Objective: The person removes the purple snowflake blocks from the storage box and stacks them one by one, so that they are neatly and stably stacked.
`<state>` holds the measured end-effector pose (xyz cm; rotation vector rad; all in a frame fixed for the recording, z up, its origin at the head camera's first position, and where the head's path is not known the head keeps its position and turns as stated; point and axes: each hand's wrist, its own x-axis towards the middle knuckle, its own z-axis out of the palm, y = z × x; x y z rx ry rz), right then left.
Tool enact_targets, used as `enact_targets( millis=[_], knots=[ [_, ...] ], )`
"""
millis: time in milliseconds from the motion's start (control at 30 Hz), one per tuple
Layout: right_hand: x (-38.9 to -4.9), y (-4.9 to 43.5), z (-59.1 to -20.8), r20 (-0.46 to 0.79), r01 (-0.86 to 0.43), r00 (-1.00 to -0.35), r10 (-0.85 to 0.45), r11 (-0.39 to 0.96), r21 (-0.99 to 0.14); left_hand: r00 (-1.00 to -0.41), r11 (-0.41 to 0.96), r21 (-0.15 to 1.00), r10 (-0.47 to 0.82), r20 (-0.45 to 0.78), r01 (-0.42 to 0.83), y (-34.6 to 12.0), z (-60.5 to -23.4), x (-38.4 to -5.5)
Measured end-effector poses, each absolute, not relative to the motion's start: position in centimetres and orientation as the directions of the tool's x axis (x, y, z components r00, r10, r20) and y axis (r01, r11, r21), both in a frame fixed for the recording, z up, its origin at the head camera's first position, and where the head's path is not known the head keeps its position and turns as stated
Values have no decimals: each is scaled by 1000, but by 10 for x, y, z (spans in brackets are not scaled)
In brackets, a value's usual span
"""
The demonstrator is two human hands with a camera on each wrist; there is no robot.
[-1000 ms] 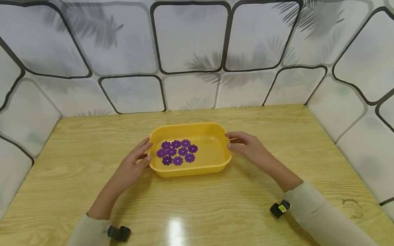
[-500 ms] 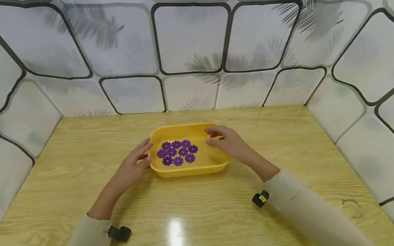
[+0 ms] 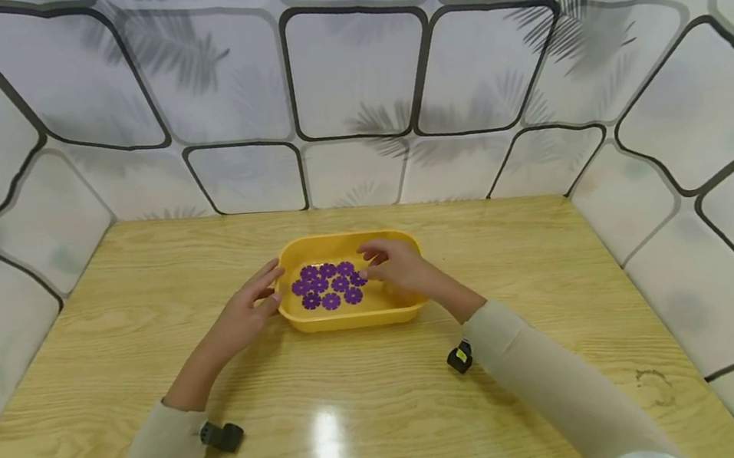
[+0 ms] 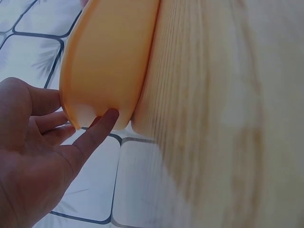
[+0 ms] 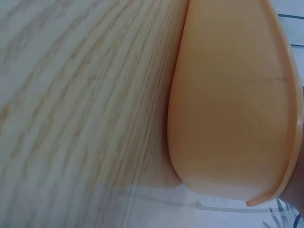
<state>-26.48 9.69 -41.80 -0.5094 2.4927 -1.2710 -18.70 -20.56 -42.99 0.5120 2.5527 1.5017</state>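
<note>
A yellow plastic tray (image 3: pixel 351 321) sits on the table, with several purple flower-shaped pieces (image 3: pixel 331 301) grouped in its left half. My left hand (image 3: pixel 248 310) touches the tray's left end from outside. In the left wrist view the thumb (image 4: pixel 102 128) lies against the outer wall, and the other fingers reach the rim. Over the inside of the tray, my right hand (image 3: pixel 400 265) has its fingers and thumb spread apart, the thumb tip overlapping the rightmost purple pieces in the head view. The right wrist view shows mostly the tray's outer wall (image 5: pixel 232 109), which hides those fingers.
The wood-grain table (image 3: pixel 237 408) extends around the tray. Patterned panels (image 3: pixel 353 68) rise behind it and at both sides. Each wrist wears a small black camera, the left one (image 3: pixel 223 436) and the right one (image 3: pixel 460 357).
My right hand has left the tray's right end and moved left over the rim, above the inside near the purple pieces. The left hand and the tray have stayed in place.
</note>
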Motion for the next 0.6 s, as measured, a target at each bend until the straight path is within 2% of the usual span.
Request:
enact_targets(
  millis=[600],
  knots=[
    [-279, 84, -433, -145, -240, -883, -448, 693, -680, -938, 425, 885, 345, 38, 192, -206, -433, -189]
  ],
)
